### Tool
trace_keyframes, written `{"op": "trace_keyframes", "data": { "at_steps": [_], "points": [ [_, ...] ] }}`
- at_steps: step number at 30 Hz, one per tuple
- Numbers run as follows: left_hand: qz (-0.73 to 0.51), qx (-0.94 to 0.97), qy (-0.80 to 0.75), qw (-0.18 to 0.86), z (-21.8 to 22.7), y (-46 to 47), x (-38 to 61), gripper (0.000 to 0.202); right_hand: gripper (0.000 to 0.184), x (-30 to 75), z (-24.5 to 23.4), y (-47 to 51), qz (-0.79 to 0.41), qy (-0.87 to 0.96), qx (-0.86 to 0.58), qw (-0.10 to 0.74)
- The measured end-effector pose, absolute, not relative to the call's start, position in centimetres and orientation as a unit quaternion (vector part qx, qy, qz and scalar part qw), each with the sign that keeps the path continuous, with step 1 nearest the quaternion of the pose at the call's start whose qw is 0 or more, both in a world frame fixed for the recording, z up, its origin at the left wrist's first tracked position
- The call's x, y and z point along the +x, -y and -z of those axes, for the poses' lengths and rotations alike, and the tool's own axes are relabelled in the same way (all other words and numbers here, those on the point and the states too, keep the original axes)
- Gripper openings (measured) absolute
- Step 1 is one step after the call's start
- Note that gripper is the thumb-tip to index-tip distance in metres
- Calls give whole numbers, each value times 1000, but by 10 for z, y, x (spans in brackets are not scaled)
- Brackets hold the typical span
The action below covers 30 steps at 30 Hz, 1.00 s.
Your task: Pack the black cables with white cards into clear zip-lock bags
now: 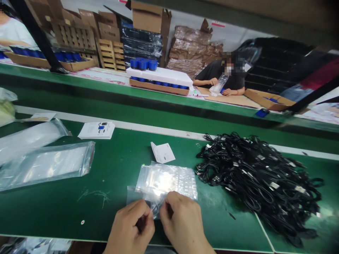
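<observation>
My left hand [132, 224] and my right hand [182, 218] are close together at the table's near edge, fingers pinched. Between them they grip a small clear plastic bag [132, 195]; something dark shows through it near my fingertips, too covered to make out. Just beyond lies a stack of clear zip bags [169, 178], shiny with glare. A folded leaflet [164, 152] stands half open behind that stack. To the right of my hands spreads a large heap of black cables [249, 173] with metal plugs.
Long plastic packs [50, 164] and a pile of printed leaflets [96, 130] lie on the left of the green table [111, 215]. Across a raised ledge, a person [219, 76] handles a clear bag near a carton of blue-lidded items [159, 84]. Slanted black posts [39, 35] frame the bench.
</observation>
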<state>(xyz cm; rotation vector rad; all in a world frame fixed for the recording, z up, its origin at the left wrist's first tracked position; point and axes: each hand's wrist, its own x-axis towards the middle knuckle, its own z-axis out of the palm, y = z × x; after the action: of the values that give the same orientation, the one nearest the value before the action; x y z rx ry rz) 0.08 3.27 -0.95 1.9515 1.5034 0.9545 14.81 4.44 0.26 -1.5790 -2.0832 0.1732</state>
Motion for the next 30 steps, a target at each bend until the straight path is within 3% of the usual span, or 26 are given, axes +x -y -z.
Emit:
{"op": "trace_keyframes", "data": {
  "at_steps": [13, 18, 24, 30],
  "points": [
    [-377, 618, -598, 345, 2, -35, 1, 23, 12, 164, -51, -80, -274, 779, -544, 147],
    [-375, 611, -591, 370, 1, -35, 1, 24, 42, 159, -68, -128, -305, 722, -581, 221],
    [-357, 624, -593, 362, 2, -34, 1, 25, 63, 142, -47, -192, -406, 664, -598, 192],
    [-361, 637, -585, 349, 4, -34, 0, 25, 48, 147, -40, -200, -474, 620, -601, 171]
  ]
}}
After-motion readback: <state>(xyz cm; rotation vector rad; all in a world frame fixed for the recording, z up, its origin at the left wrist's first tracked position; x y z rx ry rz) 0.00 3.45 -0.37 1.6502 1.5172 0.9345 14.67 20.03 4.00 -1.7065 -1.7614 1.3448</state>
